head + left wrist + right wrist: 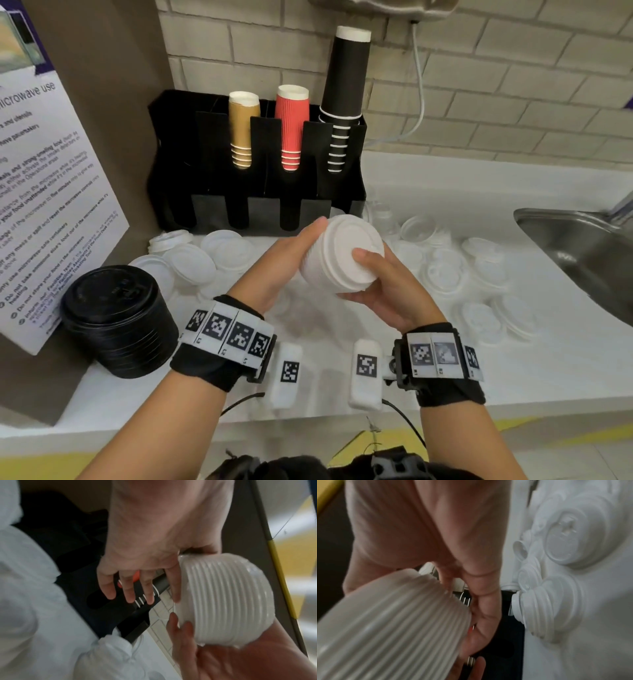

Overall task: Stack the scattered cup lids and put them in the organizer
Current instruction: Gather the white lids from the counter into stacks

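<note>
Left hand and right hand together grasp the white lid stack, tilted above the surface before the organizer. We should square its rims before adding loose lids.

Pale brick wall far, white counter near, steel sink right, brown panel with notice left, yellow-marked floor below.
</note>
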Tool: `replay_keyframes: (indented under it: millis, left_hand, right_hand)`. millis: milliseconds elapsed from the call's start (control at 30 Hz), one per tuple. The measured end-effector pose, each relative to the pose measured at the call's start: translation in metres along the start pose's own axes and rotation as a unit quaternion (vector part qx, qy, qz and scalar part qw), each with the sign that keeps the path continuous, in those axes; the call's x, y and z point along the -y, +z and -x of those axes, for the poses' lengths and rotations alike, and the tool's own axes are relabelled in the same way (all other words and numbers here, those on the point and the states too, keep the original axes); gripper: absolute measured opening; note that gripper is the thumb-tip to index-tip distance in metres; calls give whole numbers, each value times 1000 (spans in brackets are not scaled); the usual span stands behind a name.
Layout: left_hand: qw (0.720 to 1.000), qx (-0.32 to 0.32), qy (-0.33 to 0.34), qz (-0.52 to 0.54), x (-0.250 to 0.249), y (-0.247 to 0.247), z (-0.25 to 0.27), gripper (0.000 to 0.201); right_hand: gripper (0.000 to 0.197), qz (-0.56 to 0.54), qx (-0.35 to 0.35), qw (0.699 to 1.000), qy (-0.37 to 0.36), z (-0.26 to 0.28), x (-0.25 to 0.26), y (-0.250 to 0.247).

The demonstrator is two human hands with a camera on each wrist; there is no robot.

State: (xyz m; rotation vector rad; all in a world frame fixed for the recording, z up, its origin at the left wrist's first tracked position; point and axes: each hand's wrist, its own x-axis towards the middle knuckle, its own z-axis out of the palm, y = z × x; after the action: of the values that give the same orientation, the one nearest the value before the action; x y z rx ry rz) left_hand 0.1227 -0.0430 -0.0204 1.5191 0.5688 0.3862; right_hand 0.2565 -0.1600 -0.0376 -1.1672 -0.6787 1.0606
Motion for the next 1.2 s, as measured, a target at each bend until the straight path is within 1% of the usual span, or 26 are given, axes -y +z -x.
replay_keyframes:
  millis: [33, 67, 133, 167, 200, 233, 267, 300, 333, 367, 433, 500, 533, 633, 700, 733, 767, 800, 833, 867, 967, 1033, 1133, 1200]
  left_hand:
    - [1000, -1, -5, -23, -2, -2, -2, 72]
    - [999, -2, -8, -46, -3, -5, -3, 73]
    - [993, -19, -12, -116, -2, -15, -4, 69]
    - [983, -31, -13, -178, 0, -21, -4, 65]
    - [960, -36, -19, -279, 4, -28, -4, 61]
    - [917, -21, -35, -398, 8, -33, -3, 57]
    - [863, 9, -57, -502, 13, -35, -2, 59]
    - [813, 43, -75, -575, 18, -35, 0, 65]
    - [779, 74, -87, -617, 22, -33, 2, 71]
    - [757, 103, -94, -638, 26, -30, 4, 76]
    - [729, 152, -102, -659, 33, -23, 7, 78]
    - [701, 181, -109, -681, 41, -17, 10, 78]
    - [694, 184, -111, -687, 44, -15, 11, 77]
    - [691, 176, -117, -692, 48, -18, 14, 77]
    - [683, 163, -127, -700, 47, -25, 14, 77]
    - [679, 158, -134, -704, 46, -30, 14, 77]
    - [679, 153, -139, -704, 45, -34, 14, 77]
    - [684, 149, -143, -700, 43, -38, 14, 78]
    - [695, 144, -144, -689, 41, -42, 14, 79]
    - [713, 139, -143, -672, 38, -46, 14, 80]
    - [782, 108, -120, -603, 26, -54, 14, 83]
    - [818, 87, -93, -561, 21, -54, 14, 85]
    - [848, 73, -65, -521, 20, -46, 13, 88]
    - [859, 74, -58, -504, 23, -41, 11, 89]
  right_hand:
    - [52, -14, -3, 1000, 9, 0, 1, -1]
    - [49, -27, -9, 999, 14, -1, 2, -3]
    - [40, -48, -34, 998, 15, -2, 5, -10]
    - [36, -45, -57, 997, 16, -2, 8, -14]
    - [33, -25, -83, 996, 20, -2, 9, -20]
    - [30, 9, -107, 994, 27, -1, 9, -25]
    - [29, 49, -125, 990, 38, 0, 8, -30]
    - [31, 87, -137, 985, 56, 2, 5, -33]
    - [35, 116, -145, 980, 76, 4, 1, -35]
    - [38, 136, -147, 975, 95, 5, -4, -36]
    - [38, 153, -129, 971, 131, 8, -14, -33]
    - [35, 174, -102, 966, 162, 9, -22, -29]
    - [32, 187, -90, 963, 174, 8, -25, -28]
    - [23, 207, -58, 954, 207, 6, -29, -22]
    - [17, 208, -42, 951, 224, 4, -31, -18]
    - [21, 214, -35, 949, 229, 3, -33, -16]
    - [30, 224, -29, 946, 232, 1, -34, -13]
    - [37, 239, -23, 942, 235, -1, -34, -10]
    - [40, 259, -14, 937, 236, -4, -34, -7]
    - [40, 287, -4, 928, 236, -6, -33, -3]
    - [42, 379, 11, 898, 221, -16, -31, 8]
    - [48, 419, 0, 886, 199, -22, -34, 15]
    - [59, 475, -6, 861, 183, -27, -34, 20]
    - [56, 460, -31, 870, 177, -27, -24, 12]
